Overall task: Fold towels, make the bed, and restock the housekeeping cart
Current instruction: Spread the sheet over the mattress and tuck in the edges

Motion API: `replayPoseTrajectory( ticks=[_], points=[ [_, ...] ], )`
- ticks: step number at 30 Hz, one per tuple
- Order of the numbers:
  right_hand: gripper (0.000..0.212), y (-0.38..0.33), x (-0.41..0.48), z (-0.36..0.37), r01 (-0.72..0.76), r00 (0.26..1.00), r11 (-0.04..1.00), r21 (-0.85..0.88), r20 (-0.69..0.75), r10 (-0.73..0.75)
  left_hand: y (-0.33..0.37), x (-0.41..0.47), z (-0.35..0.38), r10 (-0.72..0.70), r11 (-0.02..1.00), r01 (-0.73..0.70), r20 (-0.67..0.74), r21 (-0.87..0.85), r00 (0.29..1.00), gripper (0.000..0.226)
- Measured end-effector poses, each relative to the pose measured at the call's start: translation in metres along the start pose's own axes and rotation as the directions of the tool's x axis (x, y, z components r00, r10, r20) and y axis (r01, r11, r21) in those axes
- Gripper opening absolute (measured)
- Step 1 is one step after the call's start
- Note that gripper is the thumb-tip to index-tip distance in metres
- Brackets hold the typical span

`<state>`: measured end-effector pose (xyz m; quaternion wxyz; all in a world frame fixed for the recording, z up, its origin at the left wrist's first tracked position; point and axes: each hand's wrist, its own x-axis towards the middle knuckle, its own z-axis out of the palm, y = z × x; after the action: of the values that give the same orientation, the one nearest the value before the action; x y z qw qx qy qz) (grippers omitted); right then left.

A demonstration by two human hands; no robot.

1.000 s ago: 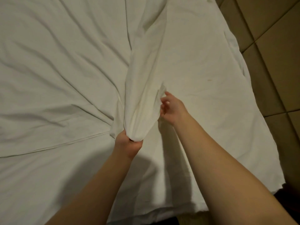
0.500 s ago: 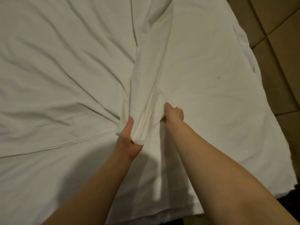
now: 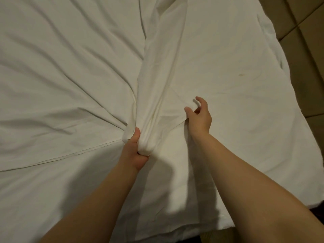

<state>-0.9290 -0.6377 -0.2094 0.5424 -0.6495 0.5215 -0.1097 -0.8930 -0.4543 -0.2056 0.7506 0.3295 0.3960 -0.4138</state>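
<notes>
A white bed sheet [image 3: 70,76] covers the bed, wrinkled, with creases running toward the middle. My left hand [image 3: 135,151] grips a bunched, raised fold of the sheet [image 3: 154,106] that runs away from me up the bed. To the right of that fold, my right hand [image 3: 199,116] pinches a loose edge of the same sheet, with a small ridge of cloth between thumb and curled fingers. Both forearms reach in from the bottom of the view.
The bed's right edge [image 3: 298,130] drops to a brown tiled floor [image 3: 308,41]. The near corner of the sheet [image 3: 219,227] hangs over the foot of the bed. A hem line [image 3: 52,160] crosses the sheet at the left.
My right hand has moved right, away from the bunched fold, drawing the sheet's edge out flatter. My left hand keeps its grip on the bunch, which now lies lower.
</notes>
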Motion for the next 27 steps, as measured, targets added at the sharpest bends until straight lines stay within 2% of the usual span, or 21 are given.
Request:
replayPoseTrajectory(
  ticks=[2, 5, 10, 13, 17, 20, 24, 27],
  points=[
    [0.039, 0.000, 0.004, -0.003, 0.011, 0.999, 0.997, -0.078, 0.031, -0.009, 0.000, 0.002, -0.001, 0.003, 1.000, -0.003, 0.001, 0.000, 1.000, 0.031],
    [0.046, -0.001, 0.010, -0.007, -0.011, 0.999, 0.996, -0.091, 0.052, 0.016, 0.002, 0.005, -0.002, -0.035, 0.999, 0.036, 0.035, -0.024, 0.999, 0.038],
    [0.028, -0.010, 0.008, -0.009, -0.019, 0.997, 0.999, -0.033, 0.079, 0.022, 0.004, 0.006, -0.004, -0.040, 0.997, 0.044, 0.065, -0.056, 0.997, 0.041],
    [0.028, -0.013, -0.002, -0.005, 0.125, 0.991, 0.985, -0.119, 0.065, -0.118, 0.003, 0.006, -0.002, -0.046, 0.998, 0.048, 0.047, -0.036, 0.998, 0.039],
    [0.038, -0.009, -0.015, 0.010, 0.390, 0.917, 0.856, -0.341, 0.224, -0.329, 0.002, 0.010, -0.003, -0.029, 0.999, 0.030, 0.024, -0.016, 0.999, 0.046],
    [0.036, -0.009, -0.019, 0.014, 0.319, 0.947, 0.896, -0.308, 0.150, -0.286, 0.001, 0.014, -0.006, -0.022, 0.999, 0.022, 0.020, -0.032, 1.000, 0.046],
    [0.044, -0.010, -0.017, 0.008, 0.247, 0.969, 0.940, -0.235, 0.090, -0.231, 0.000, 0.014, -0.006, -0.003, 0.999, 0.004, 0.019, -0.034, 1.000, 0.033],
    [0.028, -0.010, -0.003, 0.006, 0.105, 0.994, 0.989, -0.104, 0.017, -0.104, -0.001, 0.015, -0.005, 0.005, 1.000, -0.004, 0.009, -0.030, 1.000, 0.036]
  ],
)
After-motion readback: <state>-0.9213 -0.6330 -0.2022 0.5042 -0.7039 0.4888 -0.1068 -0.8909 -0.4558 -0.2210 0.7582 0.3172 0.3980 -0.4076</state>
